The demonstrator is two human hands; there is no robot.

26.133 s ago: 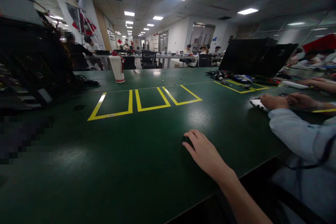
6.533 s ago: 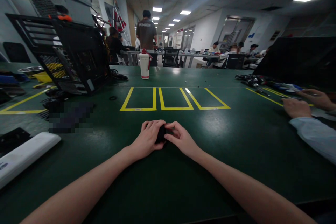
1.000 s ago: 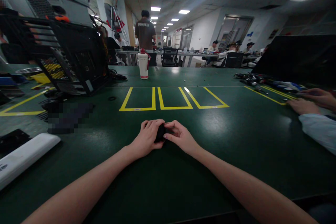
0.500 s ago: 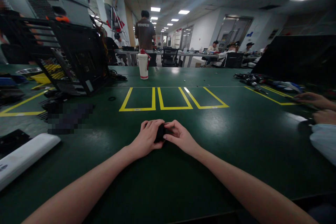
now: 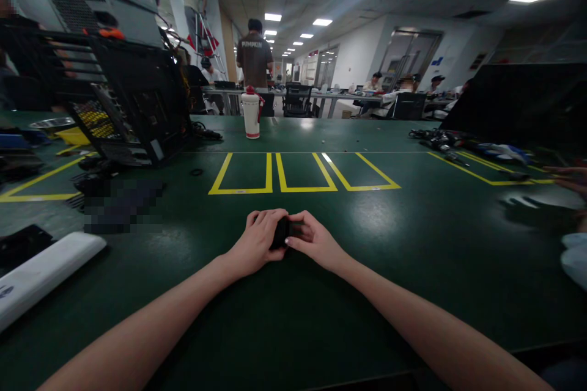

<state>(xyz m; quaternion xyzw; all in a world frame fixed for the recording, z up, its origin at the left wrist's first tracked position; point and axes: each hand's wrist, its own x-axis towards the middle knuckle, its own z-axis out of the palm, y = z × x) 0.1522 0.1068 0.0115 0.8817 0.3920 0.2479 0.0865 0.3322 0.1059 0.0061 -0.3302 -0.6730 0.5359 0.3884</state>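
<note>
Dark green table (image 5: 413,244), yellow tape outlines (image 5: 302,174)

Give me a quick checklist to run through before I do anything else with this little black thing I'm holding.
1. Left hand on the black thing: ok.
2. Right hand on it too: ok.
3. Both hands resting on the green table: ok.
4. Which way up the black thing is: cannot tell, mostly hidden.
5. Three yellow boxes ahead hold nothing: ok.
6. White bottle stands well away: ok.
</note>
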